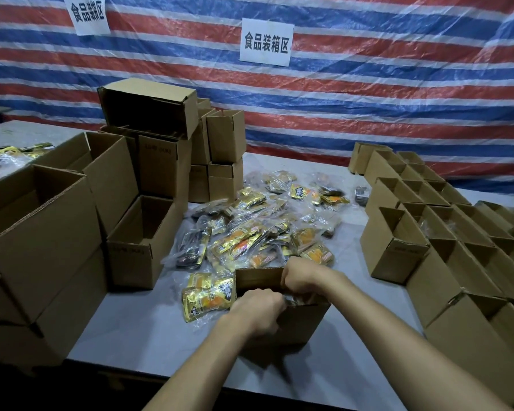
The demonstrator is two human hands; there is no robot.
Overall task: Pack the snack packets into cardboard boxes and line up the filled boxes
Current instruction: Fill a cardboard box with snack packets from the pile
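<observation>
A small open cardboard box stands on the grey table in front of me. My left hand curls over its near rim, fingers down inside on a packet. My right hand reaches in from the right, its fingers curled and hidden inside the box. A gold-and-orange snack packet lies just left of the box. A loose pile of snack packets in clear wrap spreads across the table behind it.
Rows of open small boxes fill the table's right side. Larger and stacked empty boxes crowd the left and back left. A striped tarp with paper signs hangs behind. The table's front edge is near.
</observation>
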